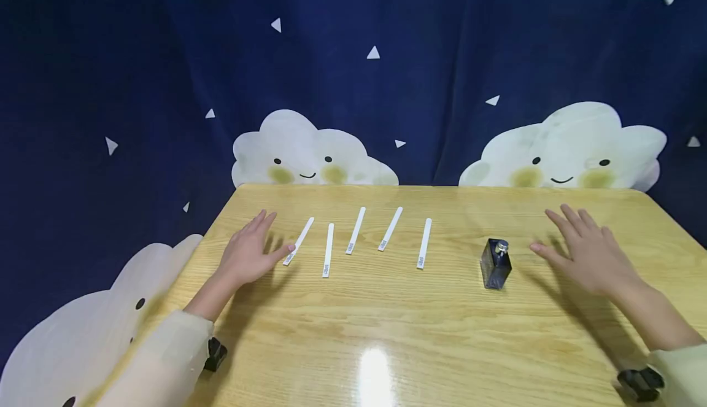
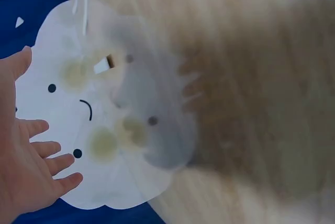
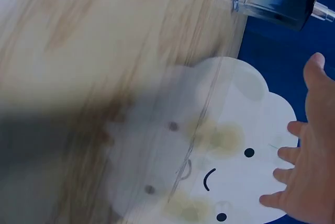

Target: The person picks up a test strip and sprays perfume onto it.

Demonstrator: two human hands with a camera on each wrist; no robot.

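My left hand (image 1: 248,252) hovers over the table's left side with its fingers spread, holding nothing. Its thumb overlaps the leftmost white paper strip (image 1: 301,238) in the head view. Several more slim white strips lie in a loose row to the right, among them a second strip (image 1: 328,249) and the rightmost strip (image 1: 424,244); each has small dark print at its near end. A dark blue glass perfume bottle (image 1: 495,264) with a silver spray neck stands upright, uncapped, right of the strips. Beyond it my right hand (image 1: 593,259) is held with fingers spread, apart from the bottle.
The wooden table (image 1: 342,333) has a glossy surface with a bright light reflection near its front. Behind it hangs a dark blue curtain (image 1: 331,75) with white triangles and smiling clouds. Black wrist cameras are worn at both sleeve cuffs.
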